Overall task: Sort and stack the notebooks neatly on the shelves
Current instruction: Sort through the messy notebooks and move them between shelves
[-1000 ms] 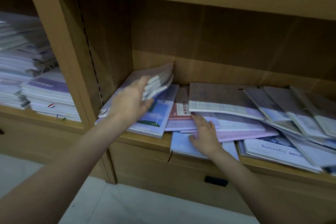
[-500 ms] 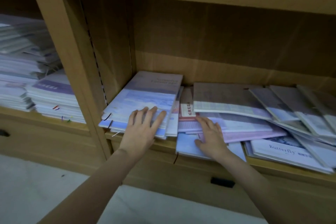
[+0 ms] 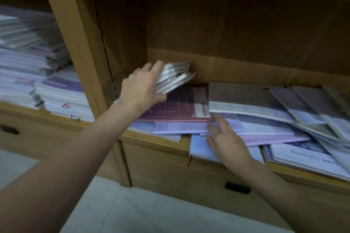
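Across the middle of the frame runs a wooden shelf (image 3: 157, 139) strewn with notebooks, set in a light wood bookcase over a pale tiled floor (image 3: 117, 212). My left hand (image 3: 141, 89) grips a bundle of notebooks (image 3: 174, 76), fingers curled over its top and thumb underneath, lifting it tilted above a dark red notebook (image 3: 178, 106) near the left wall of the compartment. My right hand (image 3: 226, 142) lies flat, fingers straight, pressing on a pale blue notebook (image 3: 200, 147) that overhangs the shelf's front edge. At lower right lies a white notebook (image 3: 306, 159) printed "Butterfly", under a fanned row of grey ones (image 3: 246, 100). At left, the neighbouring compartment holds tall piled notebooks (image 3: 28, 62). Below the shelf, a drawer front shows a dark handle (image 3: 237, 188).
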{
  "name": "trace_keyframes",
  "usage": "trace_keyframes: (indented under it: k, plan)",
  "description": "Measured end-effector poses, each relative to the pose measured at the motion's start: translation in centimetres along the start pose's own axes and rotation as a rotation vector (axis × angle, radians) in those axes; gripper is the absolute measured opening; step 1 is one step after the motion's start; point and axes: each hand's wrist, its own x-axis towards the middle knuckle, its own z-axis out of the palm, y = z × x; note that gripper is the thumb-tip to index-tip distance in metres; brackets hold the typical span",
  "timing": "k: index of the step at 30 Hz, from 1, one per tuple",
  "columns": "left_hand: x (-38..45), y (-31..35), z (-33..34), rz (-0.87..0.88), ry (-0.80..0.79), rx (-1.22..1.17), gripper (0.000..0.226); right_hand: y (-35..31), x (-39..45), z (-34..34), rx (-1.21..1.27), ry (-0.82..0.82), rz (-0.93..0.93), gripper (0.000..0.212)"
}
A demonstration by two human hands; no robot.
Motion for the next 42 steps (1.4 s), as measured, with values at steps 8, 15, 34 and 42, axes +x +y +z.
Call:
trace_keyframes:
  k: [8, 15, 34, 42]
  plan:
    - [0.1, -0.9, 0.7, 0.051, -0.002, -0.009, 0.068, -1.1, 7.0, -0.3, -0.121, -0.267, -0.102, 0.047]
    - [-0.1, -1.0, 0.5, 0.064, -0.041, -0.009, 0.068, -1.6, 7.9, -0.3, -0.605, -0.067, -0.448, 0.032]
    - [0.0, -1.2, 0.0, 0.082, -0.073, 0.008, 0.07, -0.9, 9.6, -1.6, -0.514, 0.044, -0.663, 0.017]
    - [0.3, -1.6, -0.1, 0.075, -0.077, 0.0, 0.07, -1.3, 6.9, -6.4, -0.577, -0.159, -0.569, 0.033]
